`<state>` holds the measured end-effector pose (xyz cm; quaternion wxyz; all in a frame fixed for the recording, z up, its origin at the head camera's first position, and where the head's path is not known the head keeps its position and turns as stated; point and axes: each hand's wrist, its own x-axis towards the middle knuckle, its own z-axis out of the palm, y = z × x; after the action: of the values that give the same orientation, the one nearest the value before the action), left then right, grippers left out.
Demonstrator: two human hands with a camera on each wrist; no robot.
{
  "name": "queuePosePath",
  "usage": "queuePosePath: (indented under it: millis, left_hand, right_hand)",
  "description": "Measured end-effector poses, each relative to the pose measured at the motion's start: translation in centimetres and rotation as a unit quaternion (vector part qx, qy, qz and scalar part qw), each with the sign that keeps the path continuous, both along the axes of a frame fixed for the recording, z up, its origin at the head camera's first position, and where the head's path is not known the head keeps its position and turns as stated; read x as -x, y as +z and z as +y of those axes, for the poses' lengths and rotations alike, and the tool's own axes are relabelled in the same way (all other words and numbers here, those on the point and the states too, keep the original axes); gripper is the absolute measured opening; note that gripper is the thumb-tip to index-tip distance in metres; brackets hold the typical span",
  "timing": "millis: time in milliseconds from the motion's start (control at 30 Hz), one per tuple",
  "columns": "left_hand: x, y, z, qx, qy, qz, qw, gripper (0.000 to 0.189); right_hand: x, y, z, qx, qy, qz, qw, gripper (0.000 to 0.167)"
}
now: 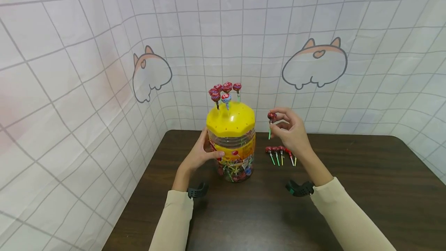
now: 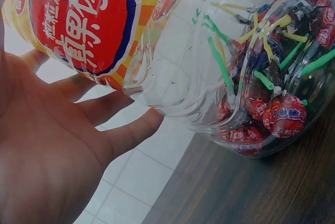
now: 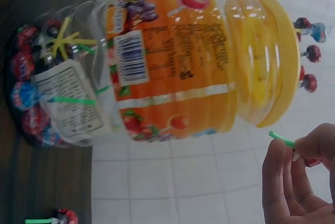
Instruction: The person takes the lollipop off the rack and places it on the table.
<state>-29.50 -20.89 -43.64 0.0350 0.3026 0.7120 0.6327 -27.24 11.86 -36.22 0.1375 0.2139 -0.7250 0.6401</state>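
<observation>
A clear plastic candy jar [image 1: 235, 165] with a yellow lid [image 1: 240, 117] stands on the table, and lollipops are piled in its bottom. Several wrapped lollipops [image 1: 227, 86] stick up from the lid, heads on top; one wrapper is blue, the others reddish. My left hand [image 1: 201, 155] steadies the jar from the left, thumb across the label [image 2: 86, 20] and fingers along its side. To the right of the lid, my right hand [image 1: 290, 129] pinches a red lollipop [image 1: 271, 116]. Its green stick [image 3: 281, 139] points down in the head view, apart from the jar.
Several red lollipops [image 1: 278, 149] lie in a row on the dark wooden table [image 1: 348, 189], right of the jar and below the right hand. A white gridded cloth [image 1: 237, 18] with cartoon animal drawings hangs behind the table and along the left.
</observation>
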Motion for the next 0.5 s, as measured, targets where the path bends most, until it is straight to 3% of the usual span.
queuePosePath:
  millis: [500]
  left_hand:
    - [0.3,-0.3,0.0,0.002,0.011,0.002,0.9999,0.099]
  right_hand:
    - [0.7,-3.8,2.1,-0.068,0.034,-0.045,0.9962,0.042]
